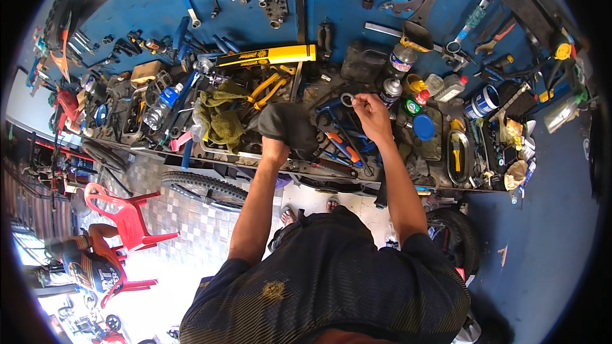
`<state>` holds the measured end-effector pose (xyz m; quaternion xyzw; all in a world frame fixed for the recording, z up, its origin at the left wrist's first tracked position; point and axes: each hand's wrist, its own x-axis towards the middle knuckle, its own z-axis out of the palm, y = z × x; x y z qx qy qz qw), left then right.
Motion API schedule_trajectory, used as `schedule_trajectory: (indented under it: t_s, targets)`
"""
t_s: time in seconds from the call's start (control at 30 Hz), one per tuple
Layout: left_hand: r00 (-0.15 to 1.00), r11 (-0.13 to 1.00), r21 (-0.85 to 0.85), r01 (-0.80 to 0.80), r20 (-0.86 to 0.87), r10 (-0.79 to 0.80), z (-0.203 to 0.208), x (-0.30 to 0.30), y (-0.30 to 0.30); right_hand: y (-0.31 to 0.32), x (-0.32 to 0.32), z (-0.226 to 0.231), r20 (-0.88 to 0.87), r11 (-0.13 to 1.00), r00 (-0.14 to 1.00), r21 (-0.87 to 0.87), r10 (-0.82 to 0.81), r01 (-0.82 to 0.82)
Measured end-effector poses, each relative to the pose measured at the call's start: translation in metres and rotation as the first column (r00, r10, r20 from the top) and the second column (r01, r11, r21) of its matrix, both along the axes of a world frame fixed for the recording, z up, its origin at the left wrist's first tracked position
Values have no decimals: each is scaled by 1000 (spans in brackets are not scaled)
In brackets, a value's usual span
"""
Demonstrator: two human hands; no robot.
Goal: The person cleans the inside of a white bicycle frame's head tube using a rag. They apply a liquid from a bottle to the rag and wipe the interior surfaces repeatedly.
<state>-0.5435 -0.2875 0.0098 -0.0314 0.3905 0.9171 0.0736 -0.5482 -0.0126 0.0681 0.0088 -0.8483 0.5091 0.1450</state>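
Note:
My left hand (275, 151) is closed on a dark grey cloth (290, 126) held over the workbench; the cloth covers most of its fingers. Between the fingertips of my right hand (374, 116) a small metal ring (343, 100) is pinched, raised above the bench. An orange-and-blue handled tool (344, 146) lies between my two hands. Left of the cloth sits a crumpled olive-green towel (223, 118), with yellow-handled pliers (268, 90) just behind. A spray can (390, 91) and a bottle with a red cap (416, 102) stand close to my right hand.
Tools crowd the bench and hang on the blue wall panel (347, 13). A round blue lid (423, 127) and an oval metal tray (458, 159) lie to the right. A bicycle tyre (204, 188) leans below the bench. Beside red chairs (131, 216) at left is another person (89, 267).

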Motion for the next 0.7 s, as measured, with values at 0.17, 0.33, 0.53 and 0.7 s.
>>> schedule_trajectory:
  t_s: [0.17,0.33,0.53,0.7]
  targets:
    - [992,975,-186,120,-12,-124,20,3,23,-47,41,58,-194,997,979,51,69,-60]
    - [963,771,-637,-16,-218,-160,76,29,52,-87,63,64,-329,918,939,394,97,43]
    - [969,891,-444,94,-162,-184,83,24,51,-99,79,71,-365,930,920,368,142,3]
    - [980,948,-292,128,-112,-167,107,24,50,-97,86,78,-418,974,893,209,167,-85]
